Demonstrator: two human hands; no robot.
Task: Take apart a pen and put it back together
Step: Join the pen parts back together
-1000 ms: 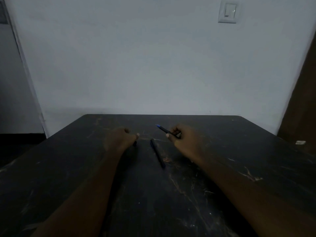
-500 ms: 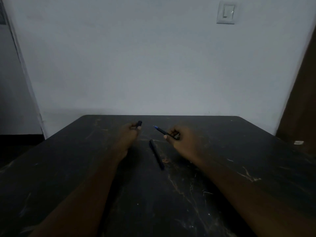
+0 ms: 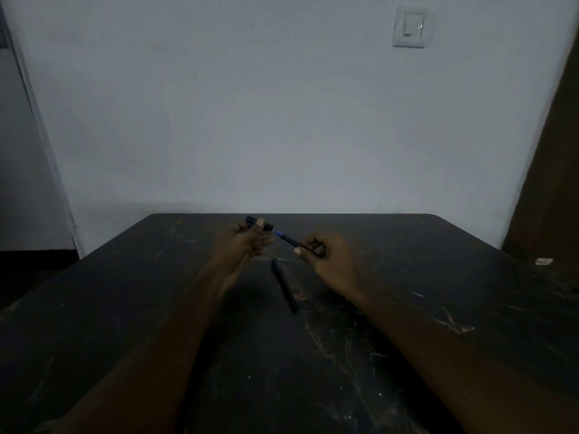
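My left hand (image 3: 242, 242) is raised above the dark table (image 3: 156, 308) and pinches a short black pen cap (image 3: 259, 223), which lies roughly level. My right hand (image 3: 326, 256) grips a black pen body (image 3: 289, 240) with a blue tip that points up and left at the cap's open end; tip and cap nearly touch. A second long black pen part (image 3: 284, 285) lies flat on the table between my wrists, running from far left to near right.
The table's far edge meets a pale wall with a light switch (image 3: 409, 26). A small white object (image 3: 544, 261) sits near the table's right edge. A brown door stands at the far right.
My left hand has lifted off the table with the cap and turned it toward the pen tip. My right hand has stayed nearly in place, holding the pen body.
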